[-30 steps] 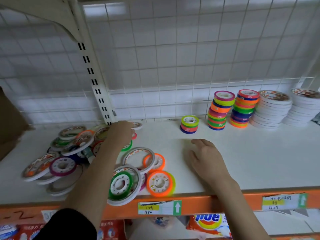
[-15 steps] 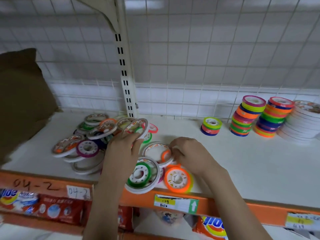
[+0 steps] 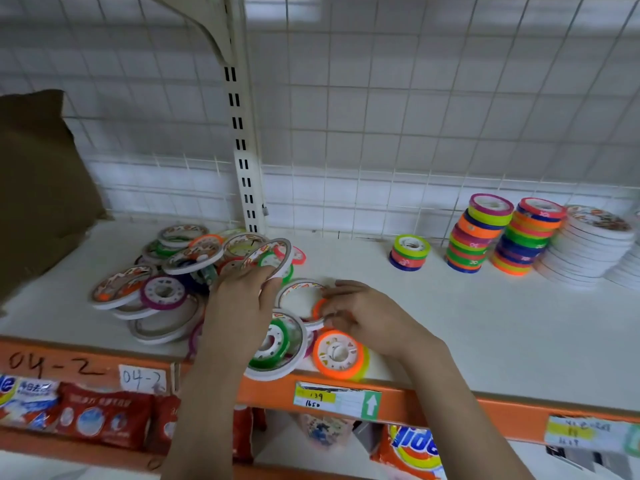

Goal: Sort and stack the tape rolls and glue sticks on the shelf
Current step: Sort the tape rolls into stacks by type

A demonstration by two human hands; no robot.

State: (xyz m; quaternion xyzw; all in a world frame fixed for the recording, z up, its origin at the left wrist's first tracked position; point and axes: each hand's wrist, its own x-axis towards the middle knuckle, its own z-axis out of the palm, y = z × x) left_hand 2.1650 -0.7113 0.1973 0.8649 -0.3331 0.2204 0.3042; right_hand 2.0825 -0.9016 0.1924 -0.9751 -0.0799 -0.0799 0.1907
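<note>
A loose heap of tape rolls [image 3: 173, 271] lies on the white shelf [image 3: 485, 334] at left and centre. My left hand [image 3: 239, 299] holds a large white-rimmed tape ring [image 3: 270, 254], tilted up above the heap. My right hand [image 3: 363, 313] pinches the edge of another large white ring [image 3: 299, 296] that lies flat, with a small orange roll beside its fingers. An orange roll [image 3: 337, 353] and a green-and-white roll [image 3: 273, 344] sit at the shelf's front edge. No glue sticks show.
Sorted stacks stand at the back right: a short stack of small rolls [image 3: 410, 252], two tall coloured stacks [image 3: 479, 233] [image 3: 526, 237], and white ring stacks [image 3: 592, 247]. A brown bag [image 3: 38, 188] stands at left. A slotted upright post [image 3: 242, 140] rises behind the heap.
My left hand has lifted a large white ring off the heap. My right hand moved left from the bare shelf to the flat ring. The view shifted left and closer.
</note>
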